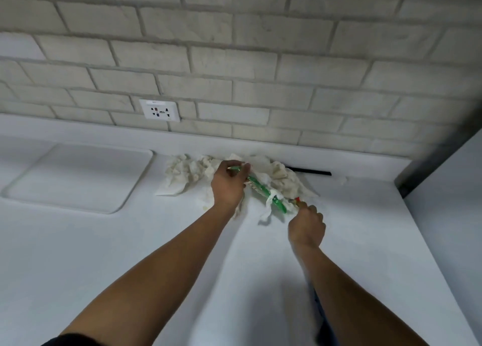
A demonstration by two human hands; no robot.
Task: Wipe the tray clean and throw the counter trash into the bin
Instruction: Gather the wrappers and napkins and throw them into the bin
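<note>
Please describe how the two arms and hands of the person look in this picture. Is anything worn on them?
Both forearms are bare from the elbow down, and both hands are bare: no gloves, watch, rings or bracelets show on the left hand or the right hand. Only at the bottom left edge does a dark sleeve show on the left upper arm. No markings are visible.

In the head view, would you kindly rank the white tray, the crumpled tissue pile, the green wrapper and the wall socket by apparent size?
1. white tray
2. crumpled tissue pile, similar in spread, so that order is unsure
3. green wrapper
4. wall socket, similar, and farther away, so unsure
</note>
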